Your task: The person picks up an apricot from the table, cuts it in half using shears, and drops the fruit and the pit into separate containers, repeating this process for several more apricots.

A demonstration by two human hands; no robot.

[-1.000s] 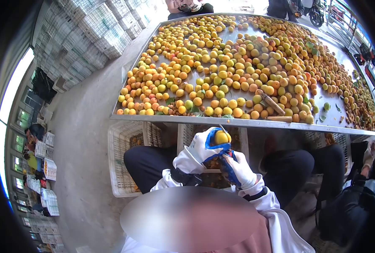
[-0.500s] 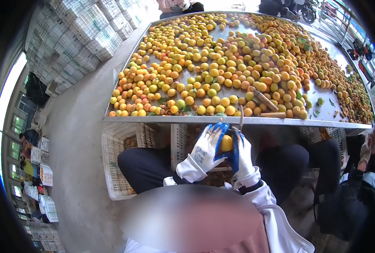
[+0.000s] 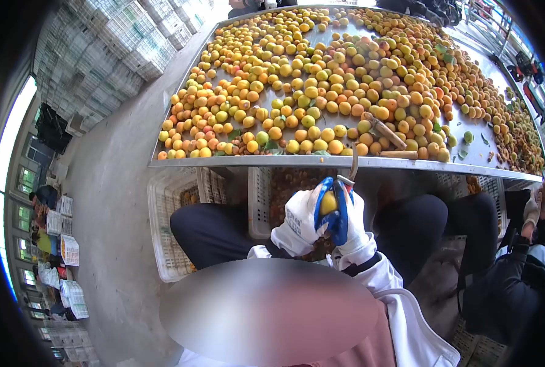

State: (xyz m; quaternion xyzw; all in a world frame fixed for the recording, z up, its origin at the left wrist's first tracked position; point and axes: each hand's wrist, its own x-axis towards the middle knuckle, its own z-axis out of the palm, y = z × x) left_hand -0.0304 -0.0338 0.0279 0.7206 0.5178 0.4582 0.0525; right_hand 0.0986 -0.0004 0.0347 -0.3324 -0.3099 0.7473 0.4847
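Observation:
In white gloves with blue palms, my left hand (image 3: 309, 214) and my right hand (image 3: 350, 217) meet just below the table's front edge. Between them is a yellow fruit (image 3: 328, 203), with the fingers of both hands pressed round it. A thin curved tool (image 3: 354, 164) sticks up from the top of my right hand, its tip near the table rim. Yellow and orange fruits (image 3: 321, 98) cover much of the metal table (image 3: 272, 161) above. Two wooden-looking handles (image 3: 399, 155) lie among the fruits near the front edge.
A white crate (image 3: 162, 238) stands under the table at the left, beside my knee (image 3: 208, 235). Another person's hand (image 3: 531, 211) shows at the right. Stacked crates (image 3: 113, 55) rise at the back left. More people and crates (image 3: 70, 251) are at the far left.
My hands have drawn closer together round the fruit and turned, the left shifting slightly right. The table appears higher in view.

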